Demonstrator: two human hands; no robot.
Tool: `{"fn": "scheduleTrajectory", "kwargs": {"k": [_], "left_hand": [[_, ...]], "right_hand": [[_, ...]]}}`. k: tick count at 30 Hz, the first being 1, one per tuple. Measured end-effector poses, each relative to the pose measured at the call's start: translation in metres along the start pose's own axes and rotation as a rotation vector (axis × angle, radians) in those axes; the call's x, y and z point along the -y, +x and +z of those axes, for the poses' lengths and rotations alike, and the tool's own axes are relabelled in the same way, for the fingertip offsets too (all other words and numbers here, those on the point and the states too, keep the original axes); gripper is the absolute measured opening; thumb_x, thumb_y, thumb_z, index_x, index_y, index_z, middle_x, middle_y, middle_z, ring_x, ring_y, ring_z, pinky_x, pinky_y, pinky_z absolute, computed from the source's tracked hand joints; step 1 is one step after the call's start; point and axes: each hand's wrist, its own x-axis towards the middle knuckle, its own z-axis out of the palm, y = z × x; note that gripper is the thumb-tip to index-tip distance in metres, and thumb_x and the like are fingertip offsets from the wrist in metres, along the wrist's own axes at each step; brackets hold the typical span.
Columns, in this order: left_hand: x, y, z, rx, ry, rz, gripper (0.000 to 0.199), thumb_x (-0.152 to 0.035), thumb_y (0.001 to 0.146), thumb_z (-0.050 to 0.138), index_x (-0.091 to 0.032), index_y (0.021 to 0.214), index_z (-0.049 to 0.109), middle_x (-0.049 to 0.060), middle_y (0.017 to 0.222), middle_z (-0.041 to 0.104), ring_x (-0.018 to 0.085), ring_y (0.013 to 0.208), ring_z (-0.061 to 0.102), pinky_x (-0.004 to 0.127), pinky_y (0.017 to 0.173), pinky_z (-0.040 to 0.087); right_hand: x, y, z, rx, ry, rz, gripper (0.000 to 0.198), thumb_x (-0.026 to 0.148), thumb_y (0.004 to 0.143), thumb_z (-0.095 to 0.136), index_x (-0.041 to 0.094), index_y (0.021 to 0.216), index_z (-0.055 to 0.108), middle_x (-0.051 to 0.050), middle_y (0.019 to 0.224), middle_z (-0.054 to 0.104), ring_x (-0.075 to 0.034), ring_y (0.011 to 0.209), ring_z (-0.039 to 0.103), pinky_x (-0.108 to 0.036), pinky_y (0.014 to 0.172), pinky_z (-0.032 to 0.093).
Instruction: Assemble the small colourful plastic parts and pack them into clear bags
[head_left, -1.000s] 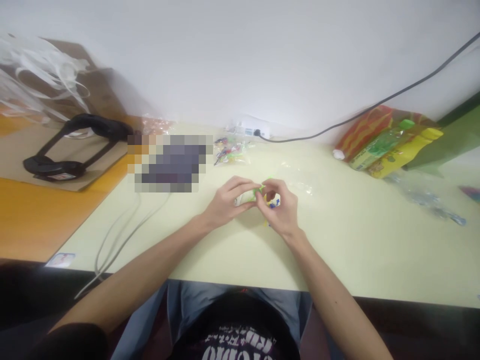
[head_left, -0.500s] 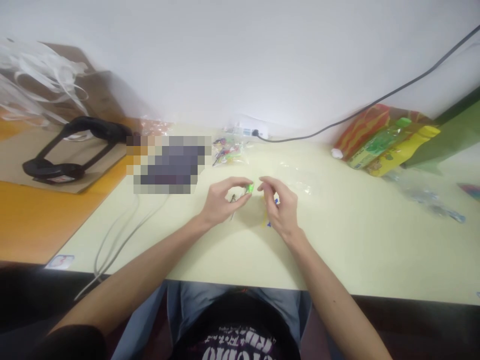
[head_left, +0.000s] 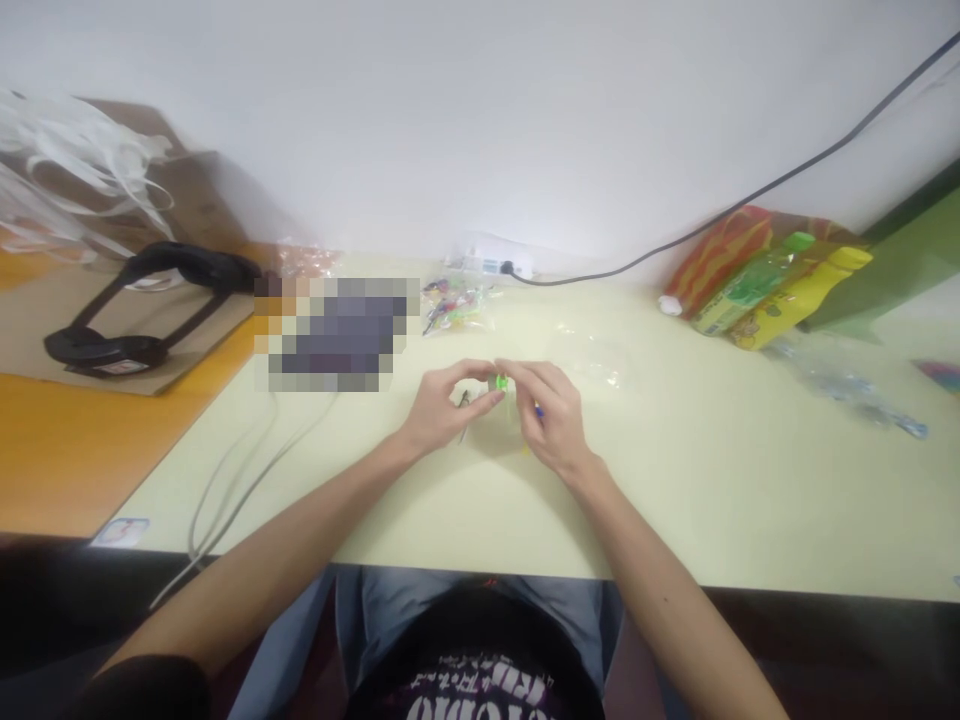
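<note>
Over the middle of the table, my left hand pinches a small bright green plastic piece between thumb and fingertips. Something greyish shows beside the green in that pinch. My right hand meets it from the other side, its closed fingertips at the green piece; its thumb tip is partly hidden. A small dark thin piece lies on the table by my left thumb. Beneath my right hand a bit of a blue piece and a speck of yellow peek out.
Behind my hands lie a clear bag of coloured pieces and a power strip. Clear plastic wrapping is at right of centre. A green bottle and yellow bottle lie far right. Left are cables and a black frame.
My right hand has moved left, closing the gap, and its fingertips now reach the green piece. My left hand has stayed nearly in place. The blue pieces under my right hand are more covered.
</note>
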Motion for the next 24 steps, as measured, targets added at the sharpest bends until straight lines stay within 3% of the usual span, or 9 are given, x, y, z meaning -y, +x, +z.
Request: {"fn": "scheduleTrajectory", "kwargs": {"k": [8, 15, 24], "left_hand": [[-0.0055, 0.0039, -0.0047, 0.031, 0.071, 0.033, 0.029, -0.040, 0.090, 0.075, -0.019, 0.109, 0.072, 0.007, 0.107, 0.077, 0.020, 0.100, 0.072, 0.035, 0.096, 0.056], [0.0010, 0.0058, -0.0079, 0.008, 0.071, 0.053, 0.027, -0.041, 0.092, 0.073, -0.020, 0.109, 0.072, 0.007, 0.104, 0.074, 0.019, 0.097, 0.069, 0.035, 0.091, 0.054], [0.0032, 0.0065, -0.0085, -0.003, 0.099, 0.036, 0.030, -0.046, 0.092, 0.072, -0.021, 0.107, 0.072, 0.007, 0.104, 0.074, 0.020, 0.097, 0.069, 0.036, 0.091, 0.055]], "right_hand": [[-0.0035, -0.0011, 0.0018, -0.030, 0.011, 0.006, 0.041, 0.006, 0.095, 0.043, 0.026, 0.121, 0.068, -0.007, 0.108, 0.074, -0.023, 0.099, 0.067, -0.040, 0.086, 0.053], [-0.0001, 0.0020, 0.0016, -0.047, 0.000, 0.041, 0.024, 0.012, 0.095, 0.052, 0.024, 0.107, 0.069, -0.007, 0.096, 0.072, -0.022, 0.089, 0.065, -0.038, 0.081, 0.052], [-0.0006, 0.0014, 0.0026, 0.005, -0.077, 0.039, 0.018, 0.011, 0.091, 0.052, 0.023, 0.092, 0.065, -0.005, 0.086, 0.067, -0.022, 0.083, 0.060, -0.038, 0.077, 0.047]]}}
